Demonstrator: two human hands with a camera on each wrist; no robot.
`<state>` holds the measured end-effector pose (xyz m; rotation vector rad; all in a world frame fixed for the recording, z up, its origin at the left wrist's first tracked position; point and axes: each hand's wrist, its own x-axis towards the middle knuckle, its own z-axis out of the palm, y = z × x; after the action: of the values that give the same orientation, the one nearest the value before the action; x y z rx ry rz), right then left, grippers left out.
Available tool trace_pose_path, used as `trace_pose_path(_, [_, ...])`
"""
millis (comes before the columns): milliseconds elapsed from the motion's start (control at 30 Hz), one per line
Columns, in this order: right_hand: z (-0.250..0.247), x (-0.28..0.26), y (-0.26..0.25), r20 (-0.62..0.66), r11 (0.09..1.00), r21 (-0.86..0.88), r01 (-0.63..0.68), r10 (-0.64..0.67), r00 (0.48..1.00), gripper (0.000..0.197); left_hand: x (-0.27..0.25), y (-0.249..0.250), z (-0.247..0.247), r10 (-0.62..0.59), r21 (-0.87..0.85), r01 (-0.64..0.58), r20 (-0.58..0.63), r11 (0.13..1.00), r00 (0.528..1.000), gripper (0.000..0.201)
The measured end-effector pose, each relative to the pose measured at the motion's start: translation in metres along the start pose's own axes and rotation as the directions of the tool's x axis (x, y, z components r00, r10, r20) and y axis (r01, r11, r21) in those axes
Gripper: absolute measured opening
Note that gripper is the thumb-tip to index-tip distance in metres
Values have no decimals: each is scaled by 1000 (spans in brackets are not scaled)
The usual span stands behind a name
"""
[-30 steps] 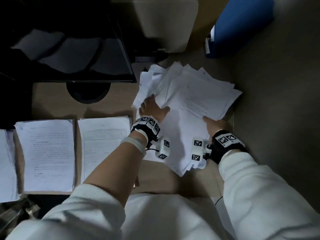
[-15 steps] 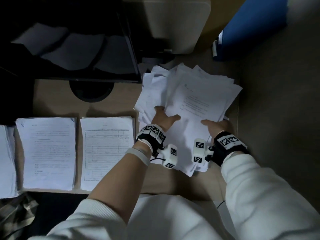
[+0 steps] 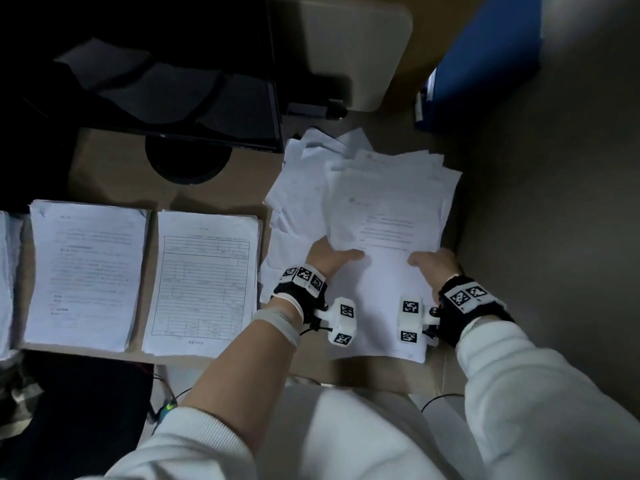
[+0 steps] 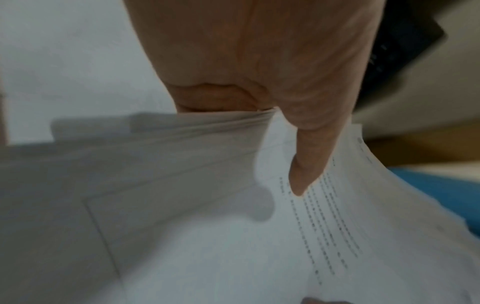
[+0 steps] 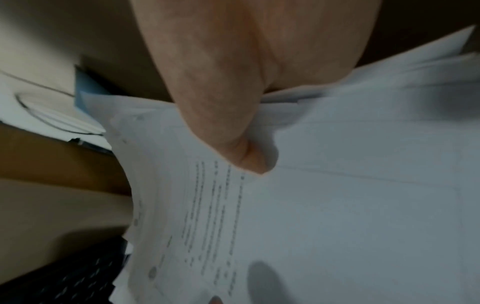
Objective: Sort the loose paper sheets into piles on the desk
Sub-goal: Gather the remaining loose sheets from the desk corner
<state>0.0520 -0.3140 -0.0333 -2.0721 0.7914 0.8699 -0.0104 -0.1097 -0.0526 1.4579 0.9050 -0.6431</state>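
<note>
A thick bundle of loose white sheets (image 3: 384, 216) sits at the desk's right end, fanned at the far side. My left hand (image 3: 332, 258) grips the bundle's left edge, thumb (image 4: 298, 164) on the printed top sheet (image 4: 337, 226), fingers tucked under. My right hand (image 3: 433, 263) grips the right edge the same way, thumb (image 5: 233, 144) on top of the printed sheet (image 5: 221, 216). Two sorted piles lie to the left: a form pile (image 3: 204, 282) and a text pile (image 3: 86, 271). A third pile (image 3: 7, 278) shows at the left edge.
A dark monitor (image 3: 166, 95) on a round base (image 3: 188, 161) stands behind the piles. A blue binder (image 3: 485, 53) lies at the far right, a beige chair back (image 3: 356, 46) beyond the desk (image 3: 214, 181). A keyboard (image 5: 64, 277) shows in the right wrist view.
Both hands have drawn the scattered sheets together and pulled them toward me. The left hand moved from resting on top of the sheets to gripping their left edge; the bundle looks squarer.
</note>
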Motion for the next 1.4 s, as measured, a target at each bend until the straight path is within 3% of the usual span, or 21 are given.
trace_pose_path(67, [5, -6, -13, 138, 997, -25, 67, -63, 988, 41, -9, -13, -8, -134, -203, 135, 22, 970, 991, 51])
trace_pose_path(200, [29, -11, -56, 204, 951, -130, 280, -251, 946, 29, -15, -44, -9, -324, -272, 336, 89, 902, 942, 80])
trace_pose_path(267, [43, -8, -79, 229, 897, -217, 384, -336, 914, 33, -9, -52, -6, -358, -341, 362, 79, 867, 931, 88])
trace_pose_path(333, [55, 1, -101, 258, 833, -322, 450, -380, 888, 36, -13, -40, -9, -324, -450, 305, 37, 839, 945, 74])
trace_pose_path(433, [71, 19, -129, 277, 677, -566, 471, -381, 882, 44, -14, -16, -21, -254, -640, 214, 30, 738, 967, 41])
trace_pose_path(500, [79, 33, -141, 285, 542, -698, 468, -390, 876, 45, -3, -8, -25, -229, -704, 199, 54, 681, 972, 32])
trace_pose_path(533, [82, 40, -146, 281, 519, -724, 454, -379, 882, 46, 0, -2, -26, -215, -722, 196, 67, 664, 974, 30])
trace_pose_path(667, [84, 64, -161, 259, 490, -773, 404, -338, 905, 51, 19, 8, -27, -229, -698, 225, 89, 680, 969, 31])
trace_pose_path(800, [85, 83, -162, 226, 467, -807, 363, -324, 919, 61, 34, 14, -28, -232, -688, 252, 123, 681, 965, 59])
trace_pose_path(833, [85, 86, -162, 204, 461, -814, 354, -345, 916, 63, 36, 14, -29, -231, -691, 255, 130, 676, 964, 57])
trace_pose_path(900, [85, 88, -164, 165, 445, -830, 337, -381, 910, 63, 36, 13, -32, -231, -708, 280, 168, 649, 958, 31])
trace_pose_path(933, [85, 88, -166, 151, 451, -832, 324, -377, 914, 62, 35, 11, -34, -243, -704, 297, 180, 645, 953, 25])
trace_pose_path(1067, [82, 83, -163, 124, 525, -806, 274, -303, 945, 79, 34, 5, -38, -313, -614, 344, 162, 711, 936, 29])
trace_pose_path(1167, [74, 68, -146, 114, 655, -693, 302, -313, 943, 81, 33, 4, -40, -336, -615, 363, 166, 700, 927, 32])
trace_pose_path(1300, [55, 52, -111, 55, 792, -537, 292, -313, 948, 83, 27, -1, -27, -346, -587, 355, 132, 728, 929, 62])
trace_pose_path(1367, [39, 46, -93, 56, 849, -459, 262, -267, 962, 81, 18, 2, -20, -287, -518, 269, 48, 812, 957, 55])
trace_pose_path(1400, [30, 44, -83, 80, 881, -405, 244, -232, 969, 71, 13, 4, -17, -263, -506, 230, 7, 831, 965, 43])
